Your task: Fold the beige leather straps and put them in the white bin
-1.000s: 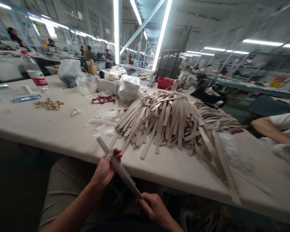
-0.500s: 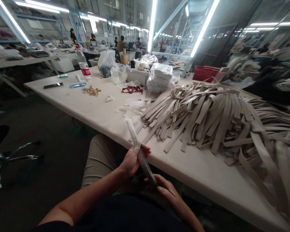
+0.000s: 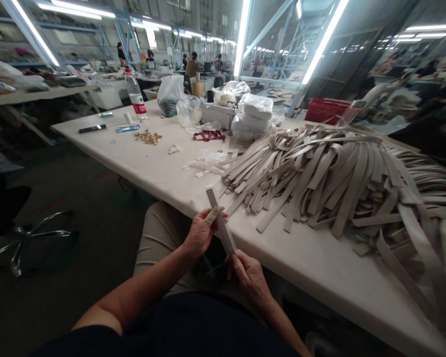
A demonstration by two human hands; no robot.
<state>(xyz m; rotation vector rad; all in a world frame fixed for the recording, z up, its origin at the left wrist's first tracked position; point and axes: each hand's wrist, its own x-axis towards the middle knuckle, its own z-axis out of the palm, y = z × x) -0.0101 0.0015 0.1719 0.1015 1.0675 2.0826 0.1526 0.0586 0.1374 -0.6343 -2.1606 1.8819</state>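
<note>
A flat grey-beige strap point(image 3: 226, 235) slants between my two hands, above my lap at the table's near edge. My left hand point(image 3: 202, 230) pinches it near its upper end, thumb on top; a pale covering shows on the thumb. Lower down, my right hand point(image 3: 248, 273) is closed round the strap, and the part below that hand is hidden. The strap's top end points toward the table. To the right lies a big heap of similar straps point(image 3: 315, 173), some hanging toward the front edge.
On the table point(image 3: 163, 173) are small gold metal pieces point(image 3: 148, 138), a phone point(image 3: 92, 129), a blue packet point(image 3: 128, 128), a water bottle point(image 3: 137, 99), dark red strips point(image 3: 208, 135) and plastic-wrapped bundles point(image 3: 251, 118). A wheeled chair point(image 3: 18, 238) stands left. People work far behind.
My right hand has moved up along the strap, closer to my left hand, and its fingers now close round it. The strap looks straighter. The view has shifted slightly left.
</note>
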